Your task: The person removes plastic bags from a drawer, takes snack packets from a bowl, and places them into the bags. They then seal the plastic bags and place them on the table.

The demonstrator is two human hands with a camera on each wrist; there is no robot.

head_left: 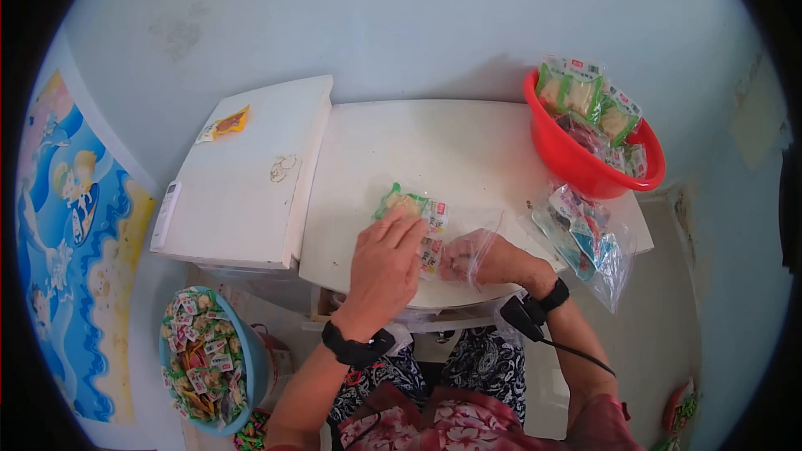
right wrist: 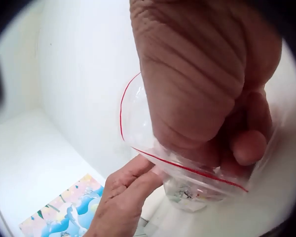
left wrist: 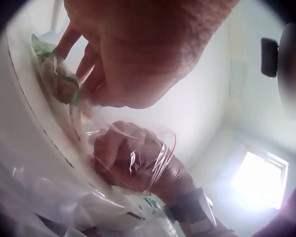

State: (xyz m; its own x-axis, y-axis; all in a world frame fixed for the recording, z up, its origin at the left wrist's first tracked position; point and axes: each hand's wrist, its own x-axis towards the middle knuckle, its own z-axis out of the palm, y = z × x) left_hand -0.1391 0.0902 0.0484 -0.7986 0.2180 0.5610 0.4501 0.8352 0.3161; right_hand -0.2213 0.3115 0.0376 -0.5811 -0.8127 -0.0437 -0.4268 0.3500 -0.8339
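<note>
My right hand (head_left: 472,259) reaches inside a clear zip bag (right wrist: 130,111) with a red line along its mouth. The fingers are curled, their tips at a small snack packet (head_left: 430,255) with red and white print, seen through the plastic. My left hand (head_left: 388,263) lies over the bag's far end, its fingers fairly straight, touching the packets there. A green-edged snack packet (head_left: 403,200) with pale contents shows beyond its fingertips. In the left wrist view, the bag film wraps around the right hand (left wrist: 133,158). The palm hides part of the packets in the right wrist view.
A red basin (head_left: 576,159) of bagged packets stands at the table's back right. Nearer lies another clear bag (head_left: 597,242) with packets. A raised white cabinet (head_left: 251,175) holds a yellow packet (head_left: 232,123). On the floor at left, a blue bucket (head_left: 257,359) is full of small packets.
</note>
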